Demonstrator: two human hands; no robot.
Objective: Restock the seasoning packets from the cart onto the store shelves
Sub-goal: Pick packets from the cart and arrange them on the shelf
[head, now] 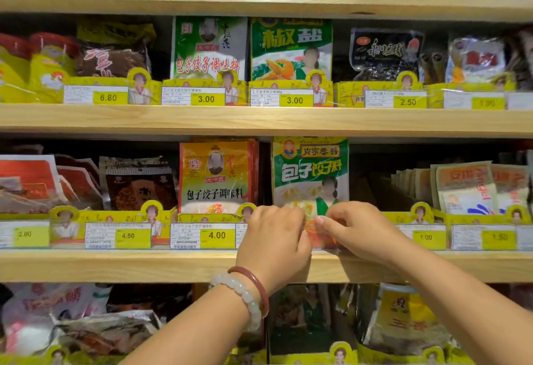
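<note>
Both hands, left hand and right hand, pinch the green-and-white glossy seasoning packet (lower edge). It's being seated on the pale wooden shelf; next, push it back upright.

Both forearms reach up and forward from the bottom of the view, converging toward the middle. The left hand shows its back to the camera, fingers curled inward, with two bracelets round the wrist. The right hand sits just beside it, knuckles up, thumb and fingers bent in a pinch pointing toward the left hand.
</note>
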